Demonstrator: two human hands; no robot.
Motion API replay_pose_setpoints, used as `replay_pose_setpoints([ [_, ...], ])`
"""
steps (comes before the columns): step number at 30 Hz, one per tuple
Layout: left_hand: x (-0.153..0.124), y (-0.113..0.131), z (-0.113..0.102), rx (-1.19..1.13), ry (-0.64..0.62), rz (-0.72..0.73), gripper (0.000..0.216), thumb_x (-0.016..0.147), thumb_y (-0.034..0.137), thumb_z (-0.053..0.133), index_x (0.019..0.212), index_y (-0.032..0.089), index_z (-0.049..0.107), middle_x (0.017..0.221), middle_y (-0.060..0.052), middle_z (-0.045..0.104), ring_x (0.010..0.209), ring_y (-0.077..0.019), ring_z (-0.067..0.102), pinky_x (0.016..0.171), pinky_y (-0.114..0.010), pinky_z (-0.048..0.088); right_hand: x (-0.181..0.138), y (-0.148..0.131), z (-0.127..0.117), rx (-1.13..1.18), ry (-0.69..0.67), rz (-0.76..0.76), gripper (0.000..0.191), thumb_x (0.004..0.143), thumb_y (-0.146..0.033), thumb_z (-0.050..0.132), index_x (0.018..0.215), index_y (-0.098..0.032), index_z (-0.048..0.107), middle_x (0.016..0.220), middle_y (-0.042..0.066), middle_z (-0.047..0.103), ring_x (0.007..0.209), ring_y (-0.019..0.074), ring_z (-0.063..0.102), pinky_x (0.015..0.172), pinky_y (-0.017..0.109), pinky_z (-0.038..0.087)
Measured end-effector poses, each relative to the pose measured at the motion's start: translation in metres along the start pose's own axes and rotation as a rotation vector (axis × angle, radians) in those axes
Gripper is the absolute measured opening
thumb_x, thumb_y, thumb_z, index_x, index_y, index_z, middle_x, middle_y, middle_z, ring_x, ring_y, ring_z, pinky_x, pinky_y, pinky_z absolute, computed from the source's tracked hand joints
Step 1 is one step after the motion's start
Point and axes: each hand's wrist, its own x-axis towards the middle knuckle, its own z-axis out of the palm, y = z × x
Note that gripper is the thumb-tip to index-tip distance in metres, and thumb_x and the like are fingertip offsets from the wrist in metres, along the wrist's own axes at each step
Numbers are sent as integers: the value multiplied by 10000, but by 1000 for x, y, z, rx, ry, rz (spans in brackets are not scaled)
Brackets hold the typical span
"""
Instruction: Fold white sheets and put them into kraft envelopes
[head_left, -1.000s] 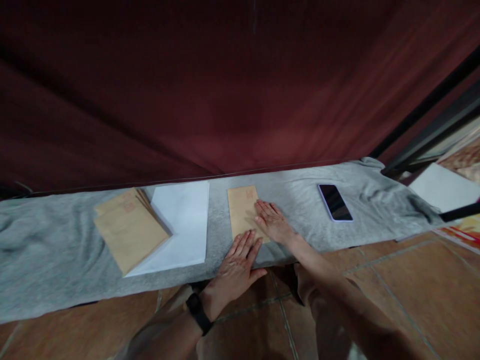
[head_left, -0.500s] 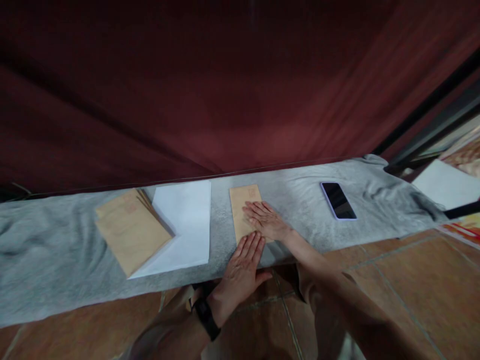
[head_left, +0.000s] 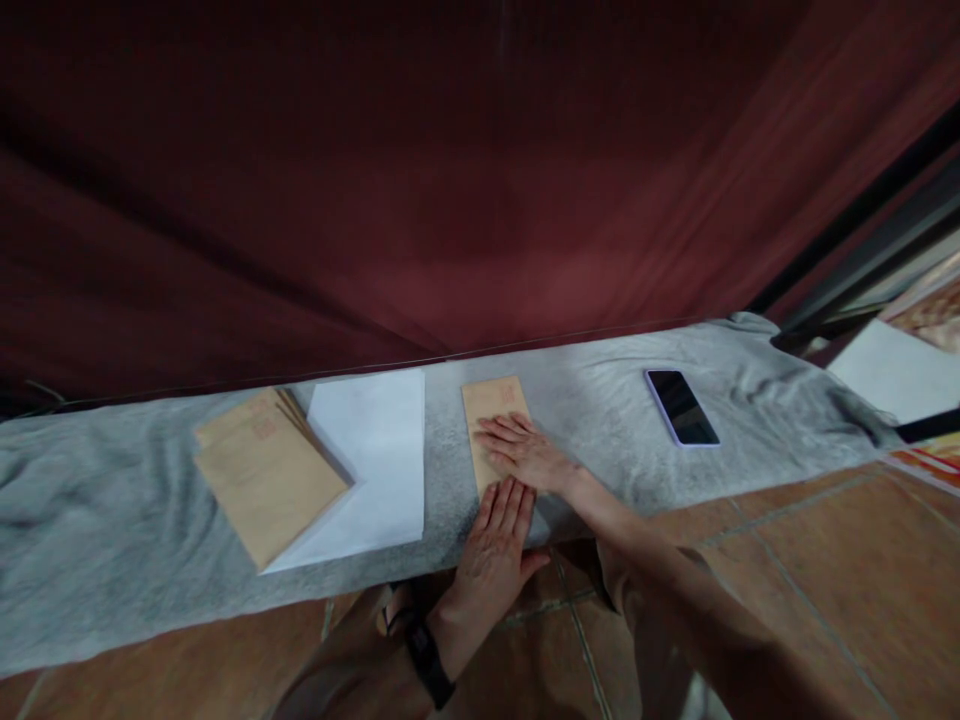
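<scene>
A brown envelope (head_left: 495, 403) lies flat on a grey cloth (head_left: 600, 400) in front of me. My right hand (head_left: 525, 455) rests flat across its middle, fingers stretched out and pointing left. My left hand (head_left: 501, 535) lies flat over its near end, fingers together and pointing away from me. Neither hand grips anything. A black watch (head_left: 429, 652) is on my left wrist.
A stack of brown envelopes (head_left: 270, 475) lies partly on white sheets of paper (head_left: 375, 450) at the left. A dark phone (head_left: 682, 407) lies on the cloth at the right. A dark red curtain (head_left: 420, 180) hangs behind. White paper (head_left: 889, 372) shows at far right.
My right hand has slid leftward across the envelope, from its right edge to its middle. My left hand has stayed on the near end.
</scene>
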Motion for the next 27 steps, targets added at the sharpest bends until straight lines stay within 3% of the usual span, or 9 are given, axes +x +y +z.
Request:
replay_pose_setpoints([
  [7,1,2,-2,19,-13,-7,861,924,606,544,1573,98,292,1626,-171,334,1532,-310,255,1241,-517,288,12,3,11,-82,25,98,496,1071,-442,321,1547,-322,390,1646,-22,298,1530,201,256,1265,467,191],
  [16,-2,-1,0,1,-42,-2,913,918,644,517,1597,109,223,1672,-143,227,1552,-295,186,1255,-497,267,24,9,11,-124,90,228,559,1068,-459,294,1571,-224,356,1654,60,265,1540,235,223,1260,471,193],
  [22,-3,-2,-1,-4,-49,5,911,922,659,493,1597,111,219,1674,-149,214,1552,-293,188,1253,-492,271,18,14,8,-80,45,138,591,1068,-478,274,1585,-194,319,1650,66,270,1538,216,227,1271,449,185],
  [27,-1,-5,-4,-54,-31,33,878,940,637,481,1597,118,218,1648,-161,288,1532,-298,256,1232,-506,303,0,10,5,-6,-36,34,591,1075,-480,251,1601,-211,266,1658,40,257,1542,184,205,1280,424,168],
])
